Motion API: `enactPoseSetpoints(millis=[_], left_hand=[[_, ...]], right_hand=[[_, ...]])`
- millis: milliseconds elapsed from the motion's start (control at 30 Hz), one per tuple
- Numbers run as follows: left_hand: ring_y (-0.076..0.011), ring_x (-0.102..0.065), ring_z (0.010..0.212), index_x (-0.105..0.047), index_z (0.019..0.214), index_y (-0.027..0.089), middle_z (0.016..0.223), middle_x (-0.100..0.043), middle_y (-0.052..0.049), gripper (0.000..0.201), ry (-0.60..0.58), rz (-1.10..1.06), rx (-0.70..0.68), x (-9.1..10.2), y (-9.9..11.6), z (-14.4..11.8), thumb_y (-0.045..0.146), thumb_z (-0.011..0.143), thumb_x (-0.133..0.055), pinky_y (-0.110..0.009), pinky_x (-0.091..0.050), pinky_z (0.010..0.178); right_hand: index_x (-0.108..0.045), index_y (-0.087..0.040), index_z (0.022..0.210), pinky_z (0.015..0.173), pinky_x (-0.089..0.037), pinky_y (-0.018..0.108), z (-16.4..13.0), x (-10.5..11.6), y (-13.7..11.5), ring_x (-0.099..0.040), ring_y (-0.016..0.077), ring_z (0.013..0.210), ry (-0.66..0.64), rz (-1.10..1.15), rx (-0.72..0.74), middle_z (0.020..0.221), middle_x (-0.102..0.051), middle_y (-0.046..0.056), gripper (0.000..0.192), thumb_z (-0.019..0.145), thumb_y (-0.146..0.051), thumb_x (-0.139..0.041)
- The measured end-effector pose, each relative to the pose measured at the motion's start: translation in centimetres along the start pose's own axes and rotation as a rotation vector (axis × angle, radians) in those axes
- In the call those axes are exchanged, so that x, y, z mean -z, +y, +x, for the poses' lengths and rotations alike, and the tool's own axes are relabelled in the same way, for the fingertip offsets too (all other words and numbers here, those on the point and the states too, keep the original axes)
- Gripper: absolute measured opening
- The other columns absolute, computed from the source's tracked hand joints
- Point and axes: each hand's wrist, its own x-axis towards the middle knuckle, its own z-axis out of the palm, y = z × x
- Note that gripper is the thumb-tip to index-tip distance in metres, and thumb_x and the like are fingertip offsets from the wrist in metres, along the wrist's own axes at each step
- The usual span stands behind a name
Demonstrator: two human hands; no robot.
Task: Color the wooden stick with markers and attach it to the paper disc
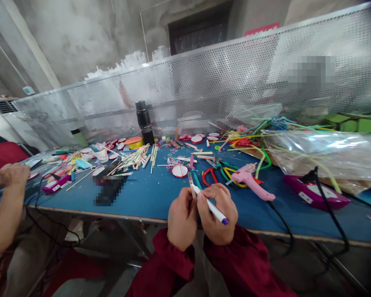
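Observation:
My left hand is closed on a flat wooden craft stick, which points away from me and has colour near its far end. Pinched in my right hand is a white marker with a purple end; its tip meets or nearly meets the stick. Both hands are close together at the table's front edge. Just beyond them lie a round white disc with a red rim and a red-handled tool. To the right rests a pink glue gun.
Pliers, a purple box with a cable and a clear plastic bag lie to the right. A black bottle stands behind a pile of sticks. At far left is a co-worker's arm. A perforated metal screen backs the table.

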Motion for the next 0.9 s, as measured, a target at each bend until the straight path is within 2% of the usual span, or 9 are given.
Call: enactPoseSetpoints(millis=[433,900], left_hand=[[-0.0174,-0.065,0.082,-0.059,0.107,0.023,0.089,-0.071,-0.002,0.018,0.006,-0.001,-0.006,0.08,0.09,-0.06,0.036,0.103,-0.048,-0.025,-0.048,0.074],[-0.0166,-0.064,0.081,-0.058,0.105,0.023,0.088,-0.07,-0.001,0.013,0.005,-0.024,-0.011,0.15,0.27,-0.04,0.032,0.103,-0.048,-0.025,-0.047,0.076]], right_hand=[[-0.057,-0.024,0.085,0.084,-0.052,0.04,0.07,0.06,-0.04,-0.063,0.0168,0.066,-0.004,-0.003,0.018,0.072,-0.064,-0.003,0.012,0.087,-0.013,-0.062],[-0.056,-0.024,0.086,0.082,-0.052,0.04,0.03,0.05,0.1,-0.063,0.0185,0.072,-0.002,-0.029,-0.014,0.074,-0.065,-0.001,0.011,0.09,-0.016,-0.061]])
